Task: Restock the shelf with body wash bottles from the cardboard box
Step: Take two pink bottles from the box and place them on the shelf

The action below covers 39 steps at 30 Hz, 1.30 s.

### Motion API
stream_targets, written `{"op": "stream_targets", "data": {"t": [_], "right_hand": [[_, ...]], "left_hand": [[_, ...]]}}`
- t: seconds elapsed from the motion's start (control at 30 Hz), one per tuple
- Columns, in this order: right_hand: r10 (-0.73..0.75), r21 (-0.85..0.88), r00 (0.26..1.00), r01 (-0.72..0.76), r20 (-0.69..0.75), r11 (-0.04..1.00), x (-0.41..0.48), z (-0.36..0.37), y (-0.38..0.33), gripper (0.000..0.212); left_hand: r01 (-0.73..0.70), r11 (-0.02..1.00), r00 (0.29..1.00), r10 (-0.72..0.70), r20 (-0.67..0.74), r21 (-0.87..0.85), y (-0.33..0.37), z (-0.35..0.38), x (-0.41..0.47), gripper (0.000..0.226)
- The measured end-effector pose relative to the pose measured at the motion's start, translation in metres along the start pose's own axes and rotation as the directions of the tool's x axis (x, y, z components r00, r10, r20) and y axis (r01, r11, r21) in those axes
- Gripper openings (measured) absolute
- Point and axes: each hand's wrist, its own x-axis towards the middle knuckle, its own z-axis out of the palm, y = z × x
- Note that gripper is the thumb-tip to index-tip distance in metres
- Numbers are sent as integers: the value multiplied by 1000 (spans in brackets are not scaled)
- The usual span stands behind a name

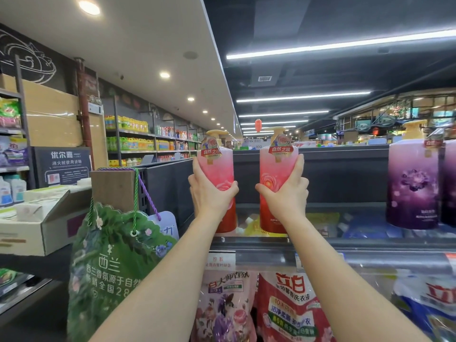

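Two pink-to-red body wash bottles with gold pump tops stand upright on the top shelf [320,239]. My left hand [209,193] grips the left bottle [220,166] around its middle. My right hand [287,191] grips the right bottle [275,166] the same way. Their bases rest at or just above the shelf surface; I cannot tell if they touch it. A gap of about a hand's width separates them. The cardboard box they came from is not visible.
Purple body wash bottles [413,186] stand on the same shelf to the right. Laundry detergent pouches [291,307] hang below. A green paper sign [111,262] hangs on cords at the shelf's left end. An opened carton [37,230] sits at left.
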Motion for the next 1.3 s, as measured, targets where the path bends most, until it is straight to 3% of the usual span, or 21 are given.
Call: {"op": "stream_targets", "data": {"t": [0.43,0.57,0.7,0.93,1.1,1.2,1.3], "right_hand": [[-22,-13,999,22,32,1000,-12,6,-9,123],[-54,-28,991,58,119,998,-9,-7,-4,123],[-82,-41,985,89,152,995,-20,-45,-1,120],[-24,-466,978,121,207,877,-84,-171,8,76],[148,-651,970,15,195,759,-154,-272,37,58],[248,-704,956,-69,155,707,-186,-346,58,49],[286,-741,955,-133,83,658,-217,-425,82,48]], "left_hand": [[-3,997,999,0,42,83,3,-5,-3,126],[-169,973,977,186,-100,159,24,-9,-18,105],[-425,878,893,446,-55,219,55,-13,-54,84],[-581,806,789,525,318,111,98,-9,-150,73],[-688,723,590,503,632,68,117,9,-256,77],[-772,635,465,536,705,26,142,23,-316,70],[-765,639,392,553,735,-72,183,47,-372,69]]}}
